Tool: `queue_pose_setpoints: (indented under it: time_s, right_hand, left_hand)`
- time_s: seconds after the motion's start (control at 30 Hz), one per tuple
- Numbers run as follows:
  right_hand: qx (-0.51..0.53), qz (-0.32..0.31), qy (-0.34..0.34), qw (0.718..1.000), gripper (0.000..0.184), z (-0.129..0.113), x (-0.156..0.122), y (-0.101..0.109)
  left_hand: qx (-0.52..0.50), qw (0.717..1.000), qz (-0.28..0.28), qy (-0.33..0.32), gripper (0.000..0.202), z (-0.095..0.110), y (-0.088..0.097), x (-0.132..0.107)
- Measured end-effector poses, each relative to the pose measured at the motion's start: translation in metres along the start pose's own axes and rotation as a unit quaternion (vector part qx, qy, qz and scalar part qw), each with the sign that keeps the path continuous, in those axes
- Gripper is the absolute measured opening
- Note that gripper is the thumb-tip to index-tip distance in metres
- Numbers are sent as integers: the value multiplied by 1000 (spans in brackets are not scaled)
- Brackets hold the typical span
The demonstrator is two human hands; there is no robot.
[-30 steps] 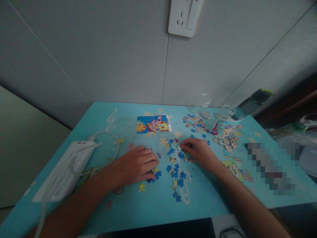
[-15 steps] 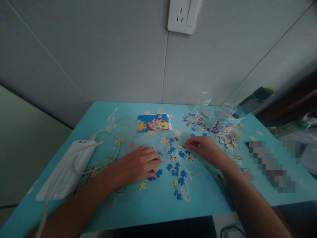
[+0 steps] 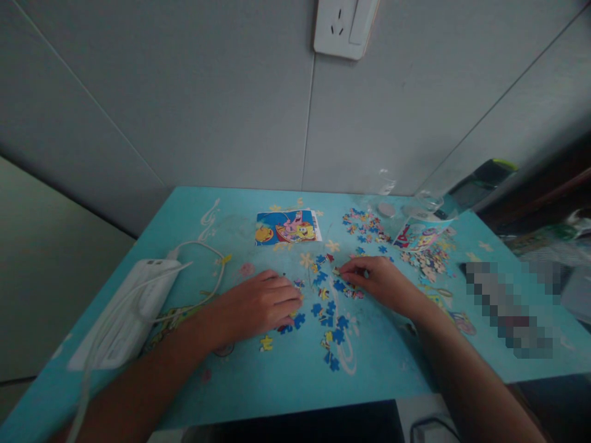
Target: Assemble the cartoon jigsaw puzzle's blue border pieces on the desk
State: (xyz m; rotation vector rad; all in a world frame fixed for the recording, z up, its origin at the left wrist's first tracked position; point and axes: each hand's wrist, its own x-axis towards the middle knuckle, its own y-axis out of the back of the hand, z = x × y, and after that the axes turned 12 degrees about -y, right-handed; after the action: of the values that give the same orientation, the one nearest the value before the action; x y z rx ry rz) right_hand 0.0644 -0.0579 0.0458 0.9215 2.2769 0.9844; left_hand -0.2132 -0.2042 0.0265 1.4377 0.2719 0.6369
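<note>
Small jigsaw pieces (image 3: 329, 311), mostly blue, lie scattered in the middle of the light-blue table (image 3: 286, 375). My left hand (image 3: 258, 304) rests flat on the table with its fingers stretched out, the fingertips touching pieces at the left side of the scatter. My right hand (image 3: 381, 280) sits at the scatter's far right with its fingers pinched together on a small puzzle piece (image 3: 337, 271). A cartoon reference picture (image 3: 287, 226) lies further back.
A white power strip (image 3: 124, 311) with its cable lies at the left. More puzzle pieces (image 3: 364, 224) and a pile (image 3: 427, 261) sit at the back right beside a printed puzzle cup (image 3: 422, 234). A wall socket (image 3: 346, 27) is above. The table's front edge is near me.
My right hand slid right with its pinched piece, then came back a little left. My left hand crept slightly right over the pieces.
</note>
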Motion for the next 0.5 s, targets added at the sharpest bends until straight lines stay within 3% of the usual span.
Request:
queue_pose_setpoints:
  time_s: [0.3,0.5]
  right_hand:
    - [4,-11,-3,1000,13,-3,-3,5]
    - [13,-60,-4,998,13,-11,-7,3]
  left_hand:
    - [37,999,7,-12,11,-1,9,-3]
    - [22,1000,16,-2,9,2,12,-3]
